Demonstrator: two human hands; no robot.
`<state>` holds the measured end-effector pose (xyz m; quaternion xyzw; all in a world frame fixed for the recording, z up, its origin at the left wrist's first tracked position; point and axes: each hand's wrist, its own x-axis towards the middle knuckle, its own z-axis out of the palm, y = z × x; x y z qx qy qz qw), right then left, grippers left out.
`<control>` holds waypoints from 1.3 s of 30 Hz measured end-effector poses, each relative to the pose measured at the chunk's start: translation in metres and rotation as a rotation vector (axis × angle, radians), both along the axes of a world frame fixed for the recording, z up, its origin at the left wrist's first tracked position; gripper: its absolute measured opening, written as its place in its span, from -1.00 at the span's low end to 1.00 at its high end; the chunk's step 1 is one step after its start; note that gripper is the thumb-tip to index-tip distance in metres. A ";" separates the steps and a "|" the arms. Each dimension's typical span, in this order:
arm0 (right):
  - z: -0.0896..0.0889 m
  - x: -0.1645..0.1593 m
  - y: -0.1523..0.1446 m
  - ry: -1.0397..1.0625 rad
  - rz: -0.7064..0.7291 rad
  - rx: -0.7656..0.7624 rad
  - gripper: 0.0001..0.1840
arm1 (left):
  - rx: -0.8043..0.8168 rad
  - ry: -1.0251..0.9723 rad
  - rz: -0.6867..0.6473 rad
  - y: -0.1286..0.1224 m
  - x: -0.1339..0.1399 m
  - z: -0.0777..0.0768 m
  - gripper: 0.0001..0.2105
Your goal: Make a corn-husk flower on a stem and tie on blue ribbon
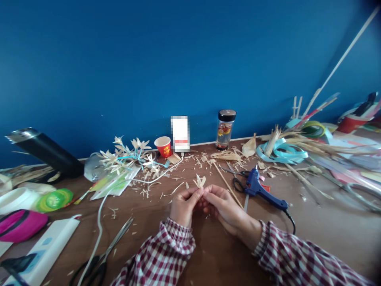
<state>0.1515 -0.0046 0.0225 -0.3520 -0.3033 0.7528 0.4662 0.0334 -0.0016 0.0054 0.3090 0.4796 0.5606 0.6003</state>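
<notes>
Over the middle of the brown table, a small pale flower [199, 182] of what looks like dried husk petals points upward. Its base sits in the pinched thumb and fingers of my left hand [183, 204]. My right hand [224, 205] meets the left there, its thumb and fingertips closed on the lower part of the same flower; the fingertips hide the stem end. A blue hot glue gun [255, 184] lies right of my right hand, beside black-handled scissors [238, 184]. Finished-looking husk flowers on blue stems [131, 155] lie to the back left.
Husk scraps litter the table [143, 234]. Large scissors [111, 246] and a white cable [99, 222] lie left, near a power strip [49, 254]. A red paper cup [163, 147], a blurred white phone-like object [180, 133] and a jar [224, 131] stand along the blue wall.
</notes>
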 end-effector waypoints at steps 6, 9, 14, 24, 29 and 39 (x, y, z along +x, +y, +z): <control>-0.001 -0.003 -0.001 -0.028 -0.049 0.041 -0.73 | -0.005 -0.077 -0.012 -0.002 0.002 0.007 -0.76; -0.002 -0.004 -0.001 -0.039 -0.062 0.050 -0.72 | -0.045 -0.144 -0.026 -0.004 0.004 0.015 -0.77; -0.002 -0.005 -0.002 -0.062 -0.051 0.064 -0.72 | -0.092 -0.178 -0.065 -0.004 0.004 0.020 -0.76; 0.003 0.011 0.010 -0.445 0.062 0.410 -0.83 | 0.128 0.192 -0.042 0.000 -0.008 0.006 -0.82; 0.013 0.019 0.011 -0.525 -0.020 0.586 -0.90 | 0.331 0.420 -0.070 -0.006 -0.008 0.012 -0.81; 0.031 0.021 -0.002 -0.562 0.006 0.652 -0.89 | 0.455 0.580 -0.014 -0.018 -0.004 0.037 -0.83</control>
